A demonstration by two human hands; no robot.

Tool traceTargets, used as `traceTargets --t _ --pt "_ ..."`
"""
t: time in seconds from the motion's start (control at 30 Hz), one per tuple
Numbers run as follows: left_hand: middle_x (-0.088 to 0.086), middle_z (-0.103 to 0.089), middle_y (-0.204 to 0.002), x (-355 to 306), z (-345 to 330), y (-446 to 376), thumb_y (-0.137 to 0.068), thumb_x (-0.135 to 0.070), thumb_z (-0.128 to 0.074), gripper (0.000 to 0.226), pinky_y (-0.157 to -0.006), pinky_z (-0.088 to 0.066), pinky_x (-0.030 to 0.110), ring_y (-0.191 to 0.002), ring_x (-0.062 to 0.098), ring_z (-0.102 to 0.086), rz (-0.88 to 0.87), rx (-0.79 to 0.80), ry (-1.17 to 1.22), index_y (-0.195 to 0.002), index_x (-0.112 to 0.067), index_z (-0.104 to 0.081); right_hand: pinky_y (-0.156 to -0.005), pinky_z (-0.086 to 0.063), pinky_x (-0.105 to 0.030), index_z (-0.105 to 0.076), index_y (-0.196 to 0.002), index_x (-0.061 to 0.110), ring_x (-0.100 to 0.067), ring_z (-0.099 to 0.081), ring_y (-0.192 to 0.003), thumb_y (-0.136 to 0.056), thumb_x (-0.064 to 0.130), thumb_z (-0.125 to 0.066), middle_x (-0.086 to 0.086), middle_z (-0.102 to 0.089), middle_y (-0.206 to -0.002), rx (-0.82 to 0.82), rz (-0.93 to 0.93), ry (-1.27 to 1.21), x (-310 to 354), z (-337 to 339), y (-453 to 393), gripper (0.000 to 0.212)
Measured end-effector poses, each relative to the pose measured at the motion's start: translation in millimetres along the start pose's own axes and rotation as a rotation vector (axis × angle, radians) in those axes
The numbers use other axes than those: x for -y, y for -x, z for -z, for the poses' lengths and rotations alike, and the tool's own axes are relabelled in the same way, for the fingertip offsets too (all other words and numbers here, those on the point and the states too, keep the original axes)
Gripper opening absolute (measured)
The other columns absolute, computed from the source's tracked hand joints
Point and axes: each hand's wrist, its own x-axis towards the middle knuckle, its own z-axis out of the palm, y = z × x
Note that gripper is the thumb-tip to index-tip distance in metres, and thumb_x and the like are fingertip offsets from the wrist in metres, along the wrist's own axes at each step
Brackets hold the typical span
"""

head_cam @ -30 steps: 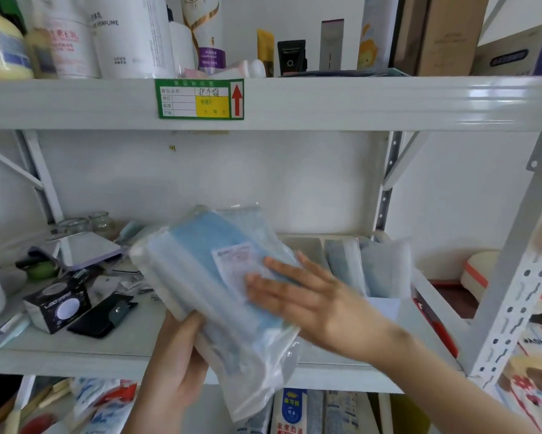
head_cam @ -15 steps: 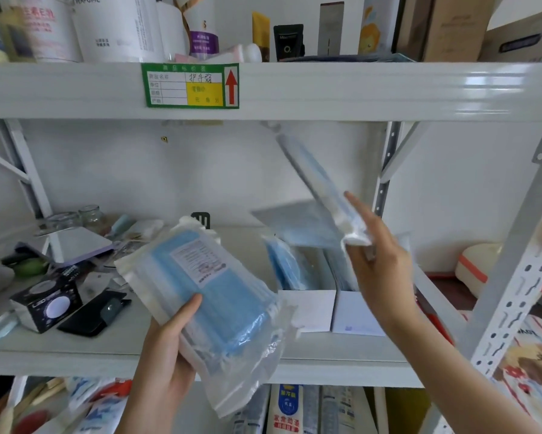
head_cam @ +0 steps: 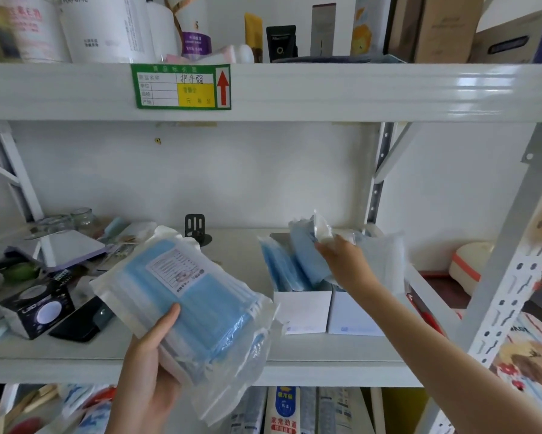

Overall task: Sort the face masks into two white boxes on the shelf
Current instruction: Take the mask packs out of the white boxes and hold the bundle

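Observation:
My left hand point(head_cam: 150, 371) holds a thick stack of blue face mask packs point(head_cam: 194, 296) in clear plastic, tilted, in front of the middle shelf. My right hand point(head_cam: 344, 261) grips one blue mask pack point(head_cam: 310, 255) and has it pushed down into the left white box point(head_cam: 304, 308), where other blue packs point(head_cam: 277, 267) stand on edge. The right white box point(head_cam: 354, 314) stands touching it and holds paler grey-white packs point(head_cam: 385, 261). My right forearm crosses in front of the right box.
Left of the boxes lie a black phone point(head_cam: 81, 321), a small dark carton point(head_cam: 34, 311), a mirror point(head_cam: 72, 249), glass jars point(head_cam: 81, 217) and a black stand point(head_cam: 196, 228). The shelf beam above point(head_cam: 326, 92) carries bottles and cartons. A perforated upright point(head_cam: 507, 292) stands at right.
My right hand has brought the single blue pack down from mid-air, near the upper beam, into the left white box. The stack in my left hand has stayed roughly where it was.

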Motion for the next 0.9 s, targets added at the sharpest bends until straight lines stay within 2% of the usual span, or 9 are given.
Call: traceTargets --t 0.07,0.17,0.33,0.47,0.6,0.67,0.8,0.83,0.9 --pt "0.002 -0.070 -0.117 -2 -2 -2 -0.090 -0.019 -0.053 0.041 -0.065 -0.056 0.035 -0.100 0.022 -0.065 -0.014 0.005 -0.008 -0.130 -0.028 -0.056 -0.053 -0.052 -0.014 -0.066 -0.102 0.001 -0.014 -0.070 -0.066 -0.052 0.019 -0.091 -0.011 -0.070 -0.081 -0.085 -0.061 -0.008 4 7 -13 0.059" --pt "-0.005 -0.075 -0.098 -2 -6 -5 -0.091 -0.017 -0.052 0.039 -0.054 -0.058 0.027 -0.092 0.016 -0.067 -0.041 0.043 -0.016 -0.129 -0.027 -0.057 -0.067 -0.050 -0.019 -0.054 -0.107 0.006 -0.016 -0.058 -0.082 -0.097 0.012 -0.043 -0.006 -0.056 -0.090 -0.117 -0.210 -0.425 -1 12 -11 0.015" --pt "-0.003 -0.072 -0.105 2 -13 -9 -0.089 -0.017 -0.053 0.041 -0.064 -0.053 0.031 -0.095 0.017 -0.067 -0.052 0.052 -0.049 -0.129 -0.026 -0.057 -0.083 -0.055 -0.051 -0.054 -0.100 0.006 -0.035 -0.059 -0.091 -0.099 0.028 -0.039 -0.009 -0.058 -0.089 -0.302 -0.265 -0.732 -4 26 -7 0.027" --pt "-0.001 -0.072 -0.105 3 -21 -10 -0.090 -0.017 -0.053 0.031 -0.068 -0.050 0.034 -0.094 0.019 -0.067 -0.035 0.081 -0.048 -0.118 -0.027 -0.062 -0.078 -0.058 -0.052 -0.054 -0.102 0.008 -0.030 -0.061 -0.094 -0.098 0.026 -0.043 -0.011 -0.061 -0.098 -0.473 -0.178 -0.795 -3 39 4 0.021" --pt "-0.002 -0.073 -0.102 4 -29 -11 -0.089 -0.016 -0.054 0.038 -0.068 -0.051 0.035 -0.096 0.019 -0.067 -0.031 0.076 -0.036 -0.126 -0.026 -0.058 -0.070 -0.054 -0.024 -0.057 -0.096 0.014 -0.008 -0.056 -0.068 -0.085 0.018 -0.052 0.003 -0.066 -0.079 -0.657 0.217 -0.598 7 39 33 0.013" --pt "0.000 -0.072 -0.107 5 -34 -9 -0.087 -0.015 -0.055 0.040 -0.067 -0.051 0.035 -0.098 0.020 -0.066 -0.035 0.081 -0.022 -0.126 -0.025 -0.058 -0.078 -0.048 -0.005 -0.053 -0.116 0.011 -0.001 -0.060 -0.079 -0.076 0.008 -0.057 0.008 -0.071 -0.102 -0.656 0.668 -0.309 17 40 51 0.040" --pt "0.009 -0.065 -0.120 10 -42 -8 -0.077 -0.035 -0.063 0.055 -0.081 -0.051 0.021 -0.099 0.011 -0.062 0.055 0.268 -0.061 -0.128 -0.014 -0.056 -0.079 -0.059 -0.036 -0.048 -0.124 0.014 -0.023 -0.061 -0.117 -0.094 0.016 -0.050 0.001 -0.061 -0.128 -0.512 1.273 0.312 22 19 73 0.030" --pt "-0.008 -0.058 -0.106 6 -40 -3 -0.084 -0.039 -0.049 0.054 -0.088 -0.042 0.012 -0.096 -0.001 -0.054 -0.127 0.182 -0.244 -0.131 -0.012 -0.051 -0.081 -0.058 -0.037 -0.049 -0.123 0.017 -0.023 -0.060 -0.118 -0.096 0.014 -0.047 0.003 -0.064 -0.127 -0.493 1.324 0.371 23 12 78 0.028" --pt "-0.026 -0.027 -0.090 4 -26 -8 -0.088 -0.044 -0.027 0.057 -0.087 -0.035 0.005 -0.083 -0.009 -0.040 -0.057 0.255 -0.037 -0.139 -0.020 -0.036 -0.082 -0.057 -0.037 -0.054 -0.122 0.020 -0.023 -0.060 -0.119 -0.097 0.016 -0.047 0.006 -0.064 -0.126 -0.439 1.347 0.377 22 -3 84 0.026"
